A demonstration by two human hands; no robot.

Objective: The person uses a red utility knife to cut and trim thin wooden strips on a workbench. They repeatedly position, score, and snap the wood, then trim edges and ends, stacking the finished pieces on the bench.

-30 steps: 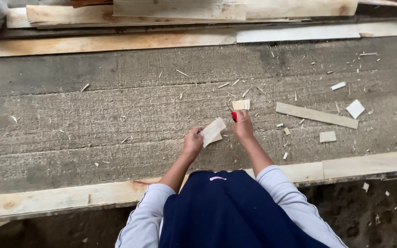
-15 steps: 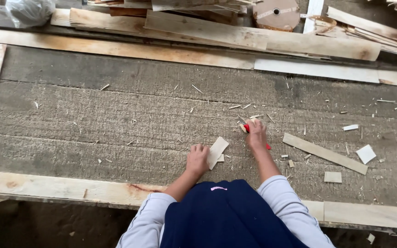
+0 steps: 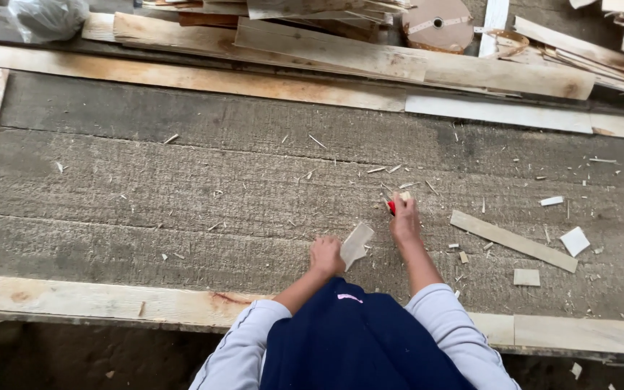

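Observation:
My left hand point(image 3: 326, 256) grips a thin, pale piece of wood veneer point(image 3: 356, 244) by its lower end, just above the grey worktable point(image 3: 182, 209). My right hand point(image 3: 404, 222) is to its right, closed around a small red tool point(image 3: 391, 207) whose tip shows at the top of the fist. A small light wood chip point(image 3: 404, 196) lies right above that hand. Both arms wear light grey sleeves over a dark blue garment.
A long wood strip point(image 3: 512, 240) and two small square offcuts point(image 3: 574, 240) point(image 3: 526, 277) lie to the right. Splinters are scattered over the table. Planks point(image 3: 413, 65), a round brown disc point(image 3: 438, 24) and a plastic bag point(image 3: 46, 17) sit along the far edge. A pale board point(image 3: 74, 300) borders the near edge.
The view has shifted left and down the table. Both hands stay close together, the left still holding the veneer piece, the right still on the red tool, now slightly farther apart.

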